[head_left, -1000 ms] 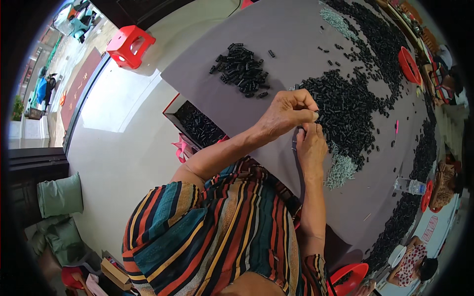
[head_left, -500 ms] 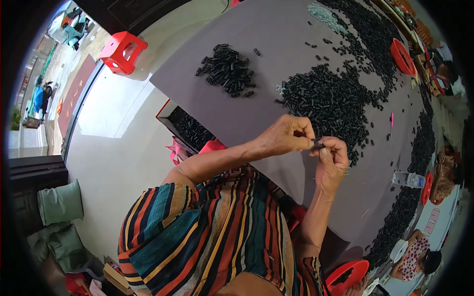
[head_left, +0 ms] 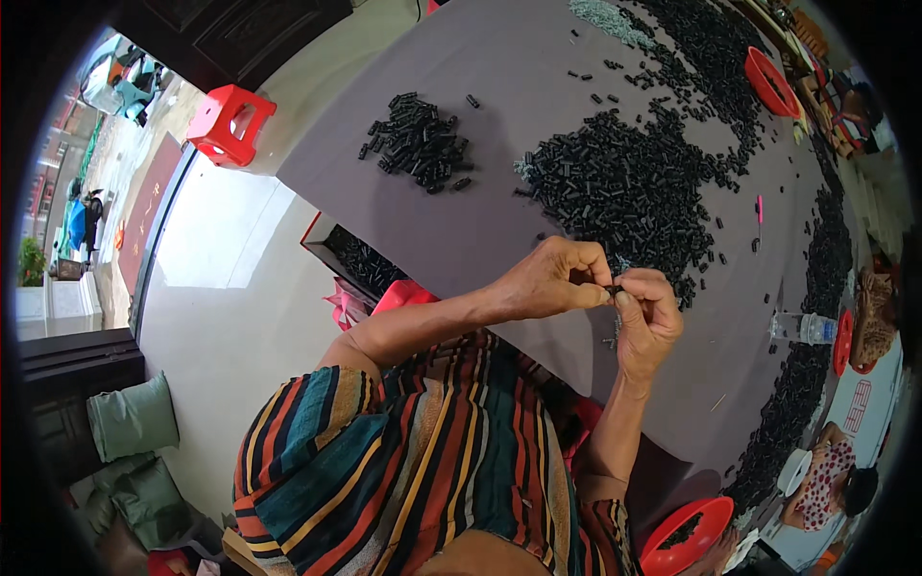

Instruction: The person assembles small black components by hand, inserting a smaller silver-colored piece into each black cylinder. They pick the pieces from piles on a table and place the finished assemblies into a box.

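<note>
Small black part pinched between both hands, black pile behind, grey table.

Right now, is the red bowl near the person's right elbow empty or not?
Not empty: the red bowl holds a few small black pieces on its bottom.

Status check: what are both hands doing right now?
Left hand and right hand pinch one small black piece between fingertips. Big pile of black pieces just beyond. Nothing in the way.

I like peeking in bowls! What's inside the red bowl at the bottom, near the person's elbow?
The red bowl holds a small heap of little black pieces. Its near wall hides part of the inside, so the bottom cannot be seen.
</note>
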A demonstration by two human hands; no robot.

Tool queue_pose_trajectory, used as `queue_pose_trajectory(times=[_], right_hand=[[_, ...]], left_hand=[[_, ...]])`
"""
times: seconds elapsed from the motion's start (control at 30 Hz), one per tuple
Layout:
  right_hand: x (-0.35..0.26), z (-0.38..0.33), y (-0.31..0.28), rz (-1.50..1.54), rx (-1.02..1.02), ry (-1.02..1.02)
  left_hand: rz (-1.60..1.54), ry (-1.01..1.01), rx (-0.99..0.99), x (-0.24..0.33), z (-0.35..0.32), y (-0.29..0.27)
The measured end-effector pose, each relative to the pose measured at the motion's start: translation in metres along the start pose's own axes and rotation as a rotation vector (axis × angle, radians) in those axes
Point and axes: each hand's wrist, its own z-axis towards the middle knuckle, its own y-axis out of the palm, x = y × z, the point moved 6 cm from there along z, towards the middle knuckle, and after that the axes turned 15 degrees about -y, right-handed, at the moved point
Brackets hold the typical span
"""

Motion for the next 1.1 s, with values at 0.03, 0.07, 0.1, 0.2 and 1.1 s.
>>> queue_pose_trajectory(times=[0.03,0.07,0.1,0.2,1.1], right_hand=[[-0.001,-0.001,-0.001,-0.050,-0.011,-0.005],[-0.001,-0.001,-0.002,-0.051,-0.010,-0.003],[-0.003,0.000,-0.002,-0.063,-0.026,-0.010],[-0.010,0.003,0.000,-0.113,-0.052,-0.049],[-0.016,-0.006,0.005,-0.163,-0.093,0.046]], left_hand=[[0.041,0.012,0.005,0.002,-0.001,0.001],[0.082,0.025,0.011,0.003,-0.001,0.001],[0.081,0.024,0.010,0.002,0.000,0.001],[0.062,0.048,-0.012,0.000,-0.001,0.001],[-0.097,-0.084,-0.017,-0.010,-0.005,0.002]])
